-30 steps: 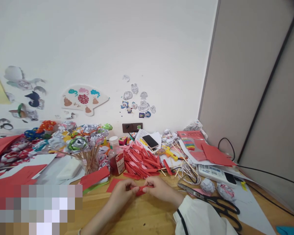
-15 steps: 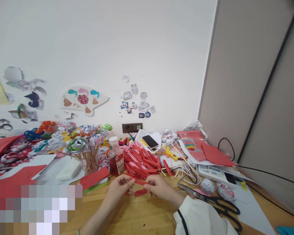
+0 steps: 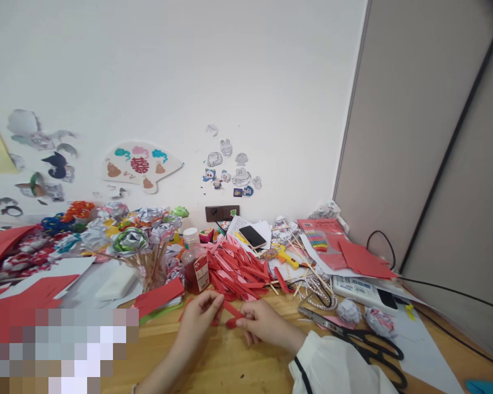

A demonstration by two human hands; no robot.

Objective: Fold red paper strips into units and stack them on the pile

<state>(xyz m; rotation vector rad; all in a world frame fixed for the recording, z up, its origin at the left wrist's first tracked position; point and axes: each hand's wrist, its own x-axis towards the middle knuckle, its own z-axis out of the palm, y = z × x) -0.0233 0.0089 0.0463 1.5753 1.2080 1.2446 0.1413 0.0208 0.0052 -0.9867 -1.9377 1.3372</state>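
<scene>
"Where is the red paper strip (image 3: 233, 311)?"

"Between the two hands, over the middle of the wooden surface (image 3: 213, 364), slanting from far left to near right."

"And the fingers?"

"The right hand (image 3: 259, 322) pinches the strip's right end between thumb and forefinger. The left hand (image 3: 201, 313) has its thumb and forefinger drawn close together at the other end, but I can't make out whether they grip it."

"Any more red there?"

"A small red piece (image 3: 231, 324) shows beside the right fingertips, on the near side of the strip. Just beyond the hands lies a heap of red strips (image 3: 236, 269)."

"What's around that?"

"A capped bottle (image 3: 194, 265) stands on its left, a phone (image 3: 252, 237) lies on papers on its far side, and a yellow glue gun (image 3: 287, 257) is to its right. Scissors (image 3: 339, 327) lie near right, beside the white sleeve (image 3: 331, 361)."

"Farther out?"

"Thin sticks (image 3: 152, 268) stand bundled on the left; paper cut-outs (image 3: 241, 176) dot the far wall (image 3: 250, 71)."
</scene>
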